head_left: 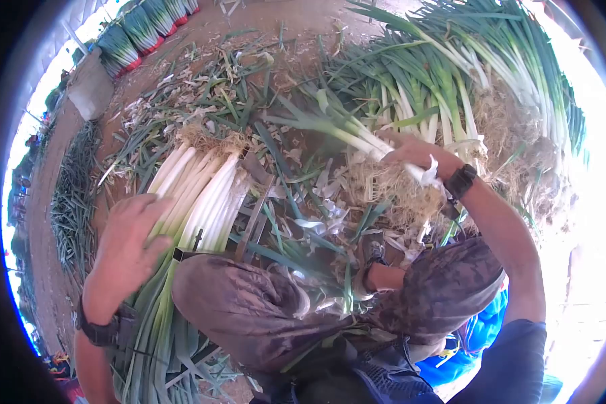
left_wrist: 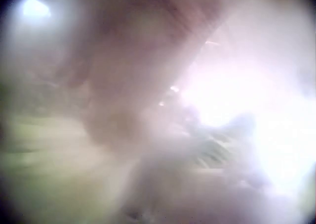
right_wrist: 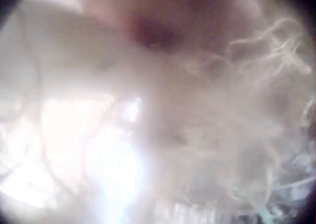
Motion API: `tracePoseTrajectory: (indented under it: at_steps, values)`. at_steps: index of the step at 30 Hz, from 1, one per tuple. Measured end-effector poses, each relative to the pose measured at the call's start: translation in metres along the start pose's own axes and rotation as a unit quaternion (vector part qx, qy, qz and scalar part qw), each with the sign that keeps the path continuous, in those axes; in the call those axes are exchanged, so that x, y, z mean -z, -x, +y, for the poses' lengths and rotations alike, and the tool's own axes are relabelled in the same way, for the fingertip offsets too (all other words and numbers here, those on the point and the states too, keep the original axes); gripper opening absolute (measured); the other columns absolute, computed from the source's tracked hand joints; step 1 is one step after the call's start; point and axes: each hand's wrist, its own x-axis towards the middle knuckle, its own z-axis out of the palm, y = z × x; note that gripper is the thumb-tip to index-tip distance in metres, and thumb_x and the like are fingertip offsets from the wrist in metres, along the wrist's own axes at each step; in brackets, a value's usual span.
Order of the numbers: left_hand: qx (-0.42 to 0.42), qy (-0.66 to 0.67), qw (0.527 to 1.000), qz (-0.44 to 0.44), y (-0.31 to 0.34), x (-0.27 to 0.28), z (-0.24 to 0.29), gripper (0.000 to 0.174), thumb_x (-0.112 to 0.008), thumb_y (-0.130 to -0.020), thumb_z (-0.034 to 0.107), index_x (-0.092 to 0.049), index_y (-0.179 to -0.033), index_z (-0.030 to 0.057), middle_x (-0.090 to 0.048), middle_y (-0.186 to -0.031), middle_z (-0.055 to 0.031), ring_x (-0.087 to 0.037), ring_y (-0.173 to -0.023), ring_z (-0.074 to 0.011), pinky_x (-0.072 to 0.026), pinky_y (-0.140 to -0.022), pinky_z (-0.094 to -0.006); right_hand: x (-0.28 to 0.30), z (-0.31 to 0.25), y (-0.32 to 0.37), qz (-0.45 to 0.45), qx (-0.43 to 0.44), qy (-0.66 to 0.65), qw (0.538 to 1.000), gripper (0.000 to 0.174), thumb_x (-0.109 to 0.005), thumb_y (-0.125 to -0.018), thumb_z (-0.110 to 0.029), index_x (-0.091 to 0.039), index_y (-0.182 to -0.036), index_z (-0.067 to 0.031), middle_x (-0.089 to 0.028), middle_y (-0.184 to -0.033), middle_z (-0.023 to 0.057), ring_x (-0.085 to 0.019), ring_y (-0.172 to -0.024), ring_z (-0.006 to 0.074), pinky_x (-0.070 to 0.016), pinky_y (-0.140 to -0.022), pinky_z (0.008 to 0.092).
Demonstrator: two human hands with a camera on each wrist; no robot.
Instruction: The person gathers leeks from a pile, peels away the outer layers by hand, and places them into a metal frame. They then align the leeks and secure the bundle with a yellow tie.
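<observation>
A bundle of large green onions (head_left: pixel 212 195) lies across a metal stand (head_left: pixel 254 222) beside the left knee, white stems and roots facing away. My left hand (head_left: pixel 131 232) is over the left side of this bundle, fingers extended and slightly apart. On the right, my right hand (head_left: pixel 414 151) grips a green onion (head_left: pixel 357 138) by its white stem, its leaves pointing up and left. Under that hand spreads a mass of pale roots (head_left: pixel 377 185). Both wrist views are badly blurred; roots (right_wrist: pixel 291 61) show at the right wrist.
A big heap of unpeeled green onions (head_left: pixel 518 87) fills the right side. Leaf scraps (head_left: pixel 215 94) litter the ground ahead. Tied bundles (head_left: pixel 118 50) stand at the far left, near a grey block (head_left: pixel 91 87). A shoe (head_left: pixel 374 252) sits between the bent knees.
</observation>
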Motion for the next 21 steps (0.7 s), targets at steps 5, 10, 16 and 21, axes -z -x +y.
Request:
tracePoseTrajectory:
  at_steps: [5,10,16,21]
  values:
    - [-0.107,0.054,0.980,-0.157,-0.036,0.013,0.099,0.052,-0.073,-0.083,0.021,-0.059,-0.130,0.0049,-0.062,-0.121,-0.0170,-0.060,-0.105,-0.0380,-0.0436,-0.095,-0.0440,0.020,0.000,0.024,-0.058,0.035,-0.033,0.997,0.078,-0.072,-0.084,-0.031,-0.043,-0.145,0.0063,-0.052,-0.142,0.0186,-0.052,-0.125,0.0237,-0.0381,-0.108,0.0320]
    - [-0.118,0.141,0.973,-0.138,-0.110,-0.091,0.154,0.074,-0.076,-0.081,0.022,-0.042,-0.143,0.0038,-0.059,-0.125,-0.0198,-0.063,-0.104,-0.0408,-0.0497,-0.091,-0.0492,0.025,0.003,0.051,-0.069,0.054,-0.027,0.996,0.078,-0.073,-0.082,-0.033,-0.044,-0.147,0.0002,-0.052,-0.143,0.0179,-0.051,-0.126,0.0257,-0.0379,-0.110,0.0345]
    - [-0.118,0.219,0.950,0.187,-0.208,-0.211,0.235,0.084,-0.079,-0.074,0.011,-0.037,-0.147,0.0084,-0.053,-0.135,-0.0172,-0.057,-0.117,-0.0372,-0.0425,-0.102,-0.0524,-0.008,-0.041,0.072,-0.053,-0.024,0.064,0.996,0.079,-0.071,-0.081,-0.042,-0.048,-0.143,0.0016,-0.066,-0.105,0.0175,-0.061,-0.089,0.0241,-0.0493,-0.083,0.0334]
    - [-0.156,0.265,0.948,0.081,-0.243,-0.217,0.247,0.073,-0.077,-0.075,0.021,-0.047,-0.139,0.0068,-0.059,-0.126,-0.0198,-0.056,-0.120,-0.0378,-0.0429,-0.103,-0.0480,0.001,-0.032,0.083,-0.101,-0.079,-0.034,0.991,0.078,-0.067,-0.088,-0.044,-0.040,-0.151,-0.0046,-0.057,-0.139,0.0216,-0.055,-0.127,0.0281,-0.0406,-0.108,0.0361]
